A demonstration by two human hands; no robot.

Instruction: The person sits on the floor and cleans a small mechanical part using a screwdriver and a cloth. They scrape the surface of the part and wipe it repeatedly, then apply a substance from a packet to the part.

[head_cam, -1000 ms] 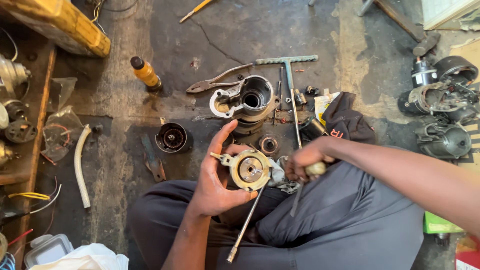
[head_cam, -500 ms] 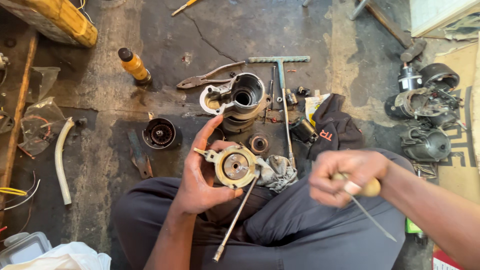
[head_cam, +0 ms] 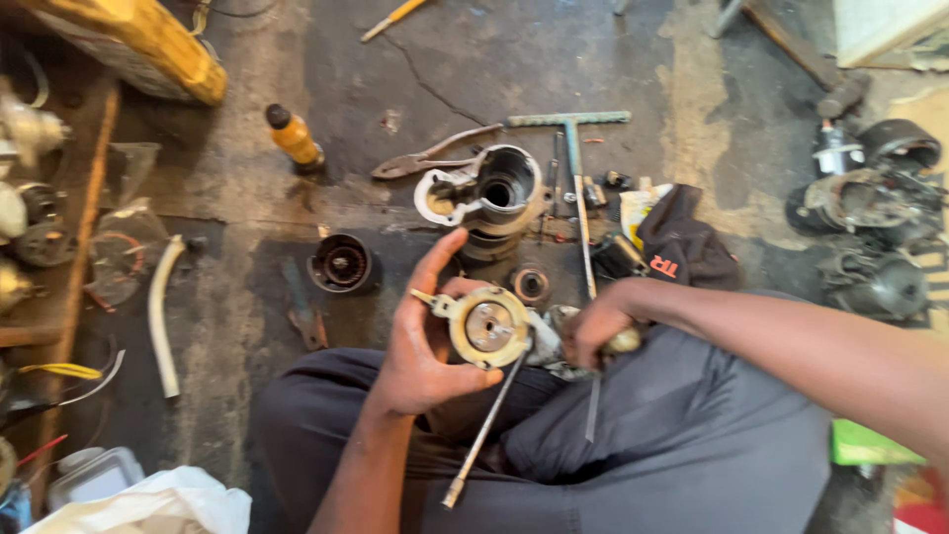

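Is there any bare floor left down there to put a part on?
Yes: a bare dark patch lies beyond the pliers and T-handle wrench, and another between the orange bottle and the white hose. It is crowded around the metal housing and by the engine parts at right.

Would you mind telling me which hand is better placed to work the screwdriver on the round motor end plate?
Probably the right hand: it grips the screwdriver beside the round end plate. The left hand is occupied cradling that plate, thumb and fingers around its rim.
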